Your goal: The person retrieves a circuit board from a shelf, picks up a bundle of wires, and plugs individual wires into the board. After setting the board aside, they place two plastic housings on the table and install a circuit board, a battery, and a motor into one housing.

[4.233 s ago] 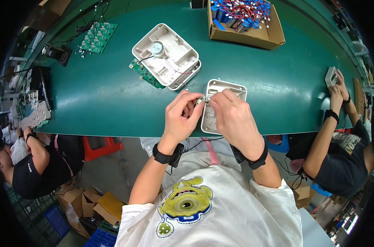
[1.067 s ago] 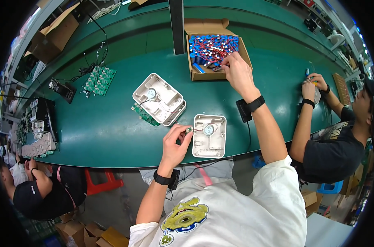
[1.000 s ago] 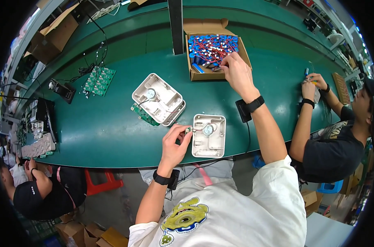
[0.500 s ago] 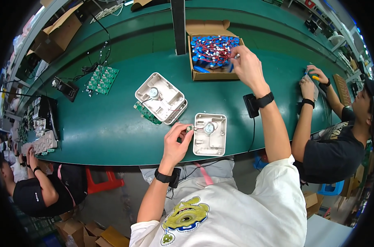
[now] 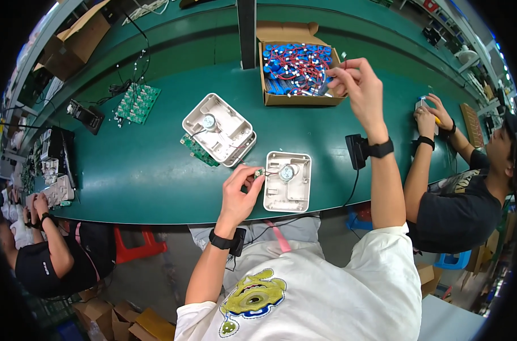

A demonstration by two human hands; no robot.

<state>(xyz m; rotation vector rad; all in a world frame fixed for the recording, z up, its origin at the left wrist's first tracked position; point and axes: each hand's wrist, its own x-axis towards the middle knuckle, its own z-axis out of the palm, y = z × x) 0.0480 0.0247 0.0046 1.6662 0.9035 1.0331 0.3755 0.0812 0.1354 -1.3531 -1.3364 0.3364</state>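
Observation:
My left hand (image 5: 240, 193) pinches a small green circuit board (image 5: 259, 173) at the left rim of a white plastic housing (image 5: 287, 204). Thin wires run from the board to a round silver speaker-like part (image 5: 286, 173) inside that housing. Above the right edge of an open cardboard box (image 5: 304, 100), my right hand (image 5: 361, 91) is closed on a blue battery (image 5: 324, 86), partly hidden and blurred by motion. A white connector (image 5: 343, 55) sticks up beside its fingers. Many blue batteries (image 5: 275, 68) with red wires and white plugs fill the box.
Two more white housings (image 5: 234, 118), stacked, sit left of centre over green boards (image 5: 198, 152). A panel of green circuit boards (image 5: 138, 103) and a black device (image 5: 87, 116) lie farther left. A metal post (image 5: 247, 34) rises behind. Co-workers sit at both sides.
My right hand has drawn a blue battery up and rightward from the pile to the box's right edge. My left hand keeps its pinch on the small board. The whole view has shifted slightly.

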